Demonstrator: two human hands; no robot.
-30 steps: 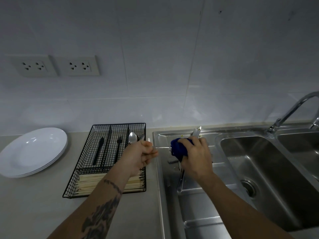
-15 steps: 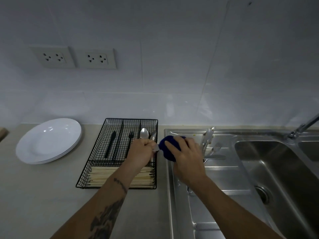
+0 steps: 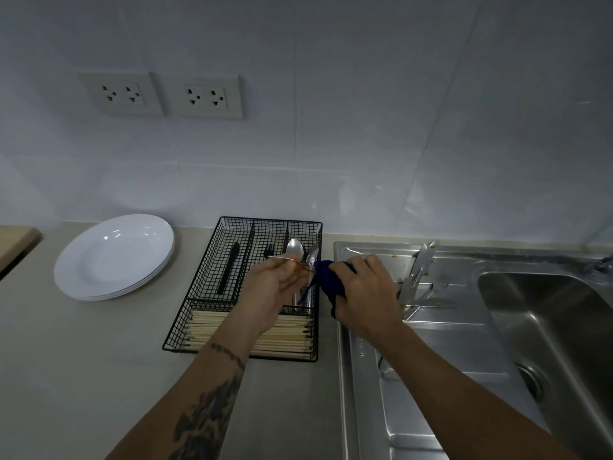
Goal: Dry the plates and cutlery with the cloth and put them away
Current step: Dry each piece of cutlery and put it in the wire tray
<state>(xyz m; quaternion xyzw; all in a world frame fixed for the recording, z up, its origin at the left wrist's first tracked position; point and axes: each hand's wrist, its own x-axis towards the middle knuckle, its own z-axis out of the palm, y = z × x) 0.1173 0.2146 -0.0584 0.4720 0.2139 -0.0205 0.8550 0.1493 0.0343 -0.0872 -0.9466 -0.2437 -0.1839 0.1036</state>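
My left hand (image 3: 273, 287) pinches the thin handle of a piece of cutlery (image 3: 288, 259) above the black wire cutlery tray (image 3: 205, 287). My right hand (image 3: 366, 290) grips the dark blue cloth (image 3: 326, 282), bunched round the other end of that piece, so its head is hidden. Two metal spoons (image 3: 295, 250) lie in the tray's right compartment, a black knife (image 3: 229, 267) and a black fork (image 3: 269, 250) in the others. A stack of white plates (image 3: 114, 257) rests on the counter at left. More metal cutlery (image 3: 419, 277) lies on the sink's drainboard.
Wooden chopsticks (image 3: 285, 336) fill the tray's front compartment. The steel sink basin (image 3: 547, 327) lies at right, with the drainboard (image 3: 431, 376) under my right forearm. Two wall sockets (image 3: 162, 96) sit above the beige counter (image 3: 83, 360).
Both hands, with the cloth and the cutlery piece, have moved left from over the drainboard to above the tray's right side. The view has turned left.
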